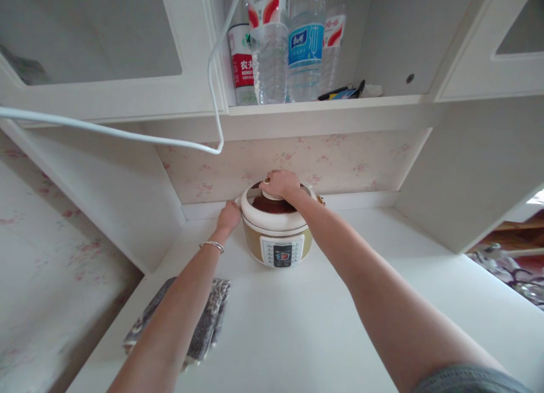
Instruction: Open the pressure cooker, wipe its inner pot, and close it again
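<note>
A small electric cooker (278, 243) with a cream rim, tan body and a front control panel stands at the back of a white counter (297, 325). Its dark glass lid (272, 205) has a cream knob. My right hand (281, 184) is closed over that knob on top of the lid. My left hand (228, 216) rests against the cooker's left side, fingers curled round the rim. A silver bracelet sits on my left wrist.
A folded grey patterned cloth (206, 325) lies on the counter under my left forearm. Above, an open shelf holds several plastic bottles (289, 41). A white cable (127, 133) hangs across from the left. Cabinet doors flank the shelf; floral wallpaper backs the counter.
</note>
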Motion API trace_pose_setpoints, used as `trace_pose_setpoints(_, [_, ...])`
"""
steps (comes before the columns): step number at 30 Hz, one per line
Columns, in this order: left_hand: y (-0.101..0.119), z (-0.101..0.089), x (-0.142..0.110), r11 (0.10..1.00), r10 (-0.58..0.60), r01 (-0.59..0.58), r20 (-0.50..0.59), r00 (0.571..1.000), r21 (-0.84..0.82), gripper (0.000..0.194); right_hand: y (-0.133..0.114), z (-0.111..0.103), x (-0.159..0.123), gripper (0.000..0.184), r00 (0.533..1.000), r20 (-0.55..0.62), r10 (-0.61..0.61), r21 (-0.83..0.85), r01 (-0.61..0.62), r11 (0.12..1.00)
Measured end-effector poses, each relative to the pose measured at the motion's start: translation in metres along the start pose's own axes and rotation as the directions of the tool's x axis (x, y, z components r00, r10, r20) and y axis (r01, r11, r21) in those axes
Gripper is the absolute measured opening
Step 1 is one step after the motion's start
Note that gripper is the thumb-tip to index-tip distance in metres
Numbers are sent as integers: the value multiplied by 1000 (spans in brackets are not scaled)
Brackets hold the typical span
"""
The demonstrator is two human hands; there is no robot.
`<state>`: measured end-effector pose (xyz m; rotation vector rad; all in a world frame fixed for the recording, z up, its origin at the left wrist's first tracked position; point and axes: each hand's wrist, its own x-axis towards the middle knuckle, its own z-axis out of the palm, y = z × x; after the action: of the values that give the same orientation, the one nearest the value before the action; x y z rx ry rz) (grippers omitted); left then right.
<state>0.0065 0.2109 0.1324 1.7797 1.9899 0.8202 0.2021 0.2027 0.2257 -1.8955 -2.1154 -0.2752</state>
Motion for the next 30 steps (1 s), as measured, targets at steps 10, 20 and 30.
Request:
trace_pose_setpoints(10, [-4,-3,0,996,24,-28,49,999,83,41,2,-1,2,51,998,-7,-64,-36,64,997])
trace_pose_setpoints(20, [-2,-7,-4,994,51,-58,77,996,95,36,4,-6,3,47,996,-1,-84,-54,84,995])
trace_pose_setpoints(30, [1,-11,-1,996,73,-77,90,993,39,32,6,-6,4,45,993,-45,-111,-47,108,993])
